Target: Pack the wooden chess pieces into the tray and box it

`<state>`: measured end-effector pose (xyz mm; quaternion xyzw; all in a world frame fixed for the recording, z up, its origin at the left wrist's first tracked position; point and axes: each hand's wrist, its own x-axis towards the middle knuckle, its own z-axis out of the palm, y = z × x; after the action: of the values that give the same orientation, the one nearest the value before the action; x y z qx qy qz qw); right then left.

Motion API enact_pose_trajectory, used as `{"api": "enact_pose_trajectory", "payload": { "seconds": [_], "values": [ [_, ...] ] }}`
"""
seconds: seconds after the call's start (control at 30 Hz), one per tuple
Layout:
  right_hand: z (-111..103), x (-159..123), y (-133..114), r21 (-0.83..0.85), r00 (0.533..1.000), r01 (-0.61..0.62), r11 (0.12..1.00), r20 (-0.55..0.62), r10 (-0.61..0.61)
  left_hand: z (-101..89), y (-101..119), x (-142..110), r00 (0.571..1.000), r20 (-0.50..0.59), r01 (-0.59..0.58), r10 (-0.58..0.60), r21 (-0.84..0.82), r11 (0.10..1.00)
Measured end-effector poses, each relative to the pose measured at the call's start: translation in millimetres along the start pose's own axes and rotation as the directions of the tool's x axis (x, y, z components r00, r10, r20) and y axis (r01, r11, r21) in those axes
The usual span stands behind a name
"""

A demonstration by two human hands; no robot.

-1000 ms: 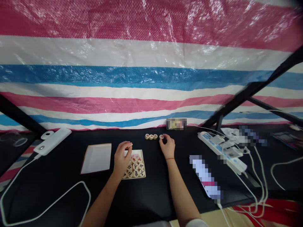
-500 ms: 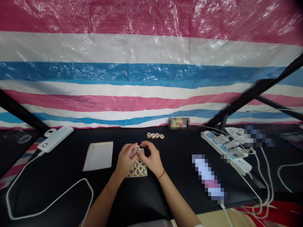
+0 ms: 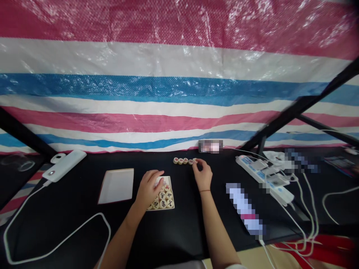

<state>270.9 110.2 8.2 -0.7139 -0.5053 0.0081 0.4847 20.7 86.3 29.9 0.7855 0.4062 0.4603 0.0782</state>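
A shallow white box [image 3: 172,198] holds round Chinese chess pieces [image 3: 163,203] with black characters and at least one red one. My left hand [image 3: 148,188] lies over the box's left side, thumb and fingers apart, hiding part of its contents. Beyond the box, a row of Chinese chess pieces with red characters [image 3: 181,161] rests on the black table. At the row's right end my right hand [image 3: 203,175] pinches another Chinese chess piece [image 3: 195,160] between thumb and fingertips, partly covering it.
The box lid [image 3: 116,185] lies left of the box. A white device [image 3: 65,165] with a cable sits farther left. To the right are a blurred-out phone-like object [image 3: 244,209] and a power strip [image 3: 265,179] with plugs and cables. Striped sheeting [image 3: 168,123] hangs behind.
My right hand has moved from above the box to the right end of the row, carrying a piece there. My left hand has stayed at the box, its fingers now lower.
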Motion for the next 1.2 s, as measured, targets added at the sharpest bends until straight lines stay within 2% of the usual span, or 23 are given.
{"api": "enact_pose_trajectory", "payload": {
  "seconds": [0.07,0.13,0.3,0.5,0.67,0.8,0.87,0.93,1.0,1.07,1.13,1.2],
  "values": [
    [3.6,7.5,20.2,-0.068,0.999,0.041,0.997,0.016,-0.04,0.3,-0.2,-0.2,1.0,0.006,0.0,0.0,-0.008,1.0],
    [8.4,9.3,29.7,-0.107,0.995,0.093,0.99,0.043,-0.089,0.5,0.0,-0.1,1.0,0.017,0.003,-0.003,-0.028,1.0],
    [20.3,5.2,29.2,-0.219,0.981,0.149,0.964,0.155,-0.116,-1.1,-0.1,1.8,0.999,0.035,0.026,-0.025,-0.053,0.998],
    [23.6,2.9,29.0,-0.287,0.98,0.136,0.948,0.181,-0.085,-2.6,-3.0,2.4,0.998,0.052,0.043,-0.039,-0.065,0.997],
    [24.1,2.9,29.5,-0.266,0.977,0.137,0.954,0.196,-0.086,-0.6,-1.4,1.3,0.997,0.065,0.032,-0.031,-0.02,0.999],
    [18.3,2.0,22.1,-0.201,0.985,0.16,0.966,0.099,-0.143,-3.8,-4.1,3.3,0.995,0.073,0.066,-0.068,0.032,0.997],
    [13.5,-2.8,11.7,-0.127,0.982,0.187,0.974,0.048,-0.182,-10.1,-11.1,5.2,0.99,0.075,0.118,-0.121,0.043,0.992],
    [9.9,-11.7,-2.8,0.019,0.973,0.206,0.978,0.107,-0.206,-19.3,-21.2,6.3,0.981,0.079,0.175,-0.178,0.047,0.984],
    [9.0,-23.0,-18.5,0.207,0.931,0.182,0.961,0.278,-0.236,-29.5,-31.0,5.5,0.967,0.147,0.197,-0.209,0.095,0.976],
    [11.0,-33.5,-31.8,0.338,0.847,0.13,0.932,0.451,-0.281,-38.3,-36.5,2.8,0.944,0.249,0.177,-0.217,0.174,0.969],
    [14.4,-40.3,-40.7,0.382,0.772,0.111,0.917,0.548,-0.322,-43.8,-36.4,-1.2,0.916,0.339,0.132,-0.214,0.249,0.959],
    [17.8,-42.8,-45.3,0.384,0.729,0.119,0.916,0.593,-0.343,-46.0,-32.2,-5.6,0.895,0.394,0.084,-0.208,0.308,0.948]
  ]
}}
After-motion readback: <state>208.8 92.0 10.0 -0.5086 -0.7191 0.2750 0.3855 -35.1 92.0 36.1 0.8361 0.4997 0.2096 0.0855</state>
